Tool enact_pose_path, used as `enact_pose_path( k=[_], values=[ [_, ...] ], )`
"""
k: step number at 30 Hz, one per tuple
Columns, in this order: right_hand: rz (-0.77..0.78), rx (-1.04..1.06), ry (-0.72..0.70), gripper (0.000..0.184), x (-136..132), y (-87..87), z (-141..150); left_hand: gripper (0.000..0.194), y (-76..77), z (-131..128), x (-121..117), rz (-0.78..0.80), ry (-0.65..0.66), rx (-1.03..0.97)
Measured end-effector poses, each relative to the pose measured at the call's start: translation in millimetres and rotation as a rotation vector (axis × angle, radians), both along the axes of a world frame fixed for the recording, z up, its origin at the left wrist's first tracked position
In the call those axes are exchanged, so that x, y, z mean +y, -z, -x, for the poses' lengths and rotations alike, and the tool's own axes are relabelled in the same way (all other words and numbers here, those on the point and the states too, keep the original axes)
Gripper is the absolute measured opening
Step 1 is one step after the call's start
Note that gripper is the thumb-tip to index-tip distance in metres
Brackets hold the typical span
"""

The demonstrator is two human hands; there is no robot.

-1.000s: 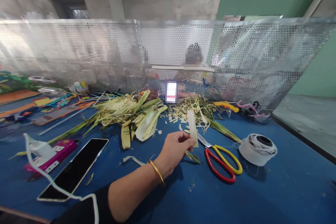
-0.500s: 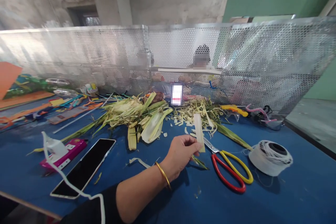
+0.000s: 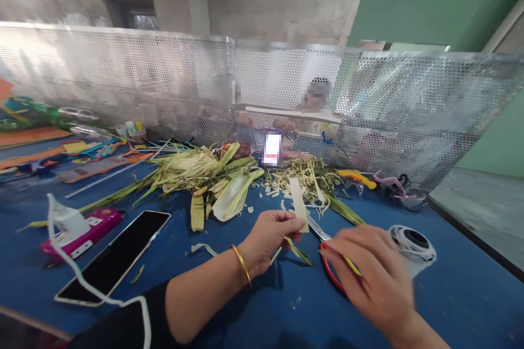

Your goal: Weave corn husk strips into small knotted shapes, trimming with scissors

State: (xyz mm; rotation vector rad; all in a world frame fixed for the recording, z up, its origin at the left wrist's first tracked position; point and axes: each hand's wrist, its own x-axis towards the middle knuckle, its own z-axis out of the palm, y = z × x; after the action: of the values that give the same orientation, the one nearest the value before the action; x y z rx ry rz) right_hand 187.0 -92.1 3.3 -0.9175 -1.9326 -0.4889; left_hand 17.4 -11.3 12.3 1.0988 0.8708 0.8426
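Observation:
My left hand (image 3: pixel 274 237), with a gold bangle on its wrist, pinches a pale, flat strip of corn husk (image 3: pixel 298 202) between thumb and fingers. The strip stands nearly upright. Green husk pieces (image 3: pixel 301 253) show just below this hand. Over the scissors (image 3: pixel 333 272) hovers or rests my right hand (image 3: pixel 374 278), smeared by motion. It covers most of the yellow handle; the red handle and part of the blades (image 3: pixel 317 227) stay visible. Whether it touches or grips the scissors I cannot make out.
Behind my hands lie a pile of corn husks (image 3: pixel 184 174) and a heap of shreds (image 3: pixel 307 180). A spool of white thread (image 3: pixel 413 251) stands at right, a yellow tool (image 3: pixel 358 178) behind. At left are a phone (image 3: pixel 114 256) and a pink power strip (image 3: pixel 82 234). A perforated metal screen (image 3: pixel 164 76) closes the back.
My right hand has come into view from the lower right, over the scissors. My left hand keeps its pinch on the strip. The whole view has shifted slightly.

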Motion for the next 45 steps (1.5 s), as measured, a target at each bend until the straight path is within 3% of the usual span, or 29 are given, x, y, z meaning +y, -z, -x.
enact_pose_path(
  k=[2, 5, 19, 32, 45],
  values=[
    [-0.025, -0.039, 0.018, 0.012, 22.4, -0.5, 4.4, 0.022, 1.5, 0.1, -0.5, 0.025, 0.017, -0.028],
    [-0.03, -0.089, 0.032, 0.01, 33.9, 2.7, 9.9, 0.024, 2.5, -0.3, -2.5, 0.028, 0.044, -0.04],
    [0.046, -0.012, 0.041, 0.01, 33.3, 12.1, 10.4, 0.025, -0.8, -2.0, -5.4, 0.095, 0.098, -0.045],
    [0.22, 0.007, 0.114, 0.017, 33.5, 13.8, 12.9, 0.012, 5.8, -7.4, -7.7, -0.082, -0.046, 0.014],
    [0.472, 0.347, 0.122, 0.007, 33.1, 20.8, 14.9, 0.008, 2.8, -7.1, -9.0, -0.083, 0.0, 0.02]
  ],
)
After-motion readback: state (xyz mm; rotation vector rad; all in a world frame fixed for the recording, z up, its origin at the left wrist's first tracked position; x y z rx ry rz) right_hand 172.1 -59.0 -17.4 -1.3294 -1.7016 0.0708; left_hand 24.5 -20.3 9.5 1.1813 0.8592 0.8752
